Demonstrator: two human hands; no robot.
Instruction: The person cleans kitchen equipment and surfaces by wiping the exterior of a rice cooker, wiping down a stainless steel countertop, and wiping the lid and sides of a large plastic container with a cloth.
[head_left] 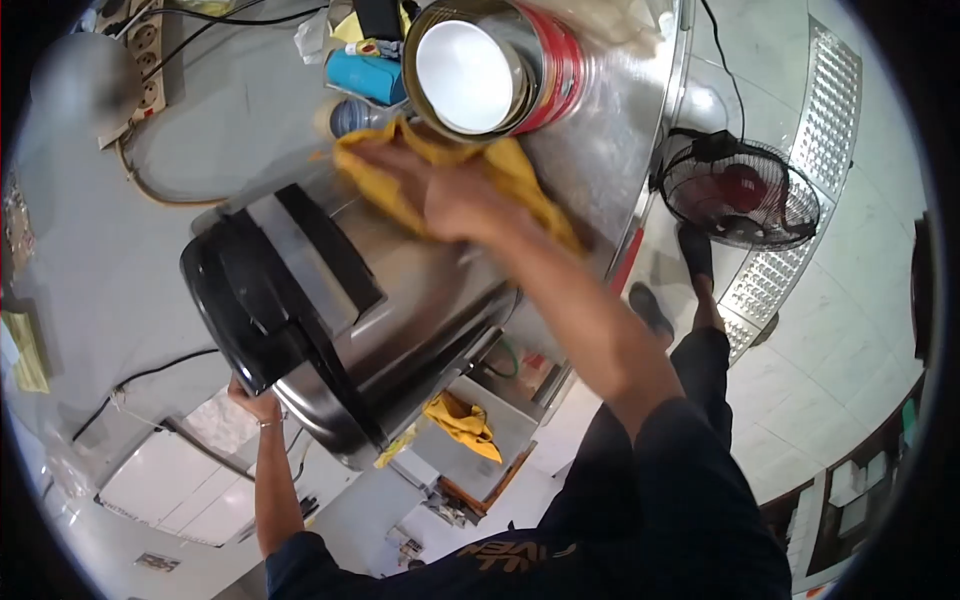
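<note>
A stainless steel appliance with a black plastic end and handle [265,300] is tilted over the worktop; its exact kind I cannot make out. My left hand [258,402] holds its black edge from the far lower side, with the fingers partly hidden behind it. On the other side, my right hand [455,205] grips a yellow cloth [515,175] against the shiny metal body. Motion blurs this hand and the cloth.
A large red tin [560,70] with a white bowl [465,78] in it stands beside the cloth. Near it are a blue pouch [365,76] and a power strip [148,60]. Another yellow cloth [465,425] lies below. A fan [740,190] stands on the floor.
</note>
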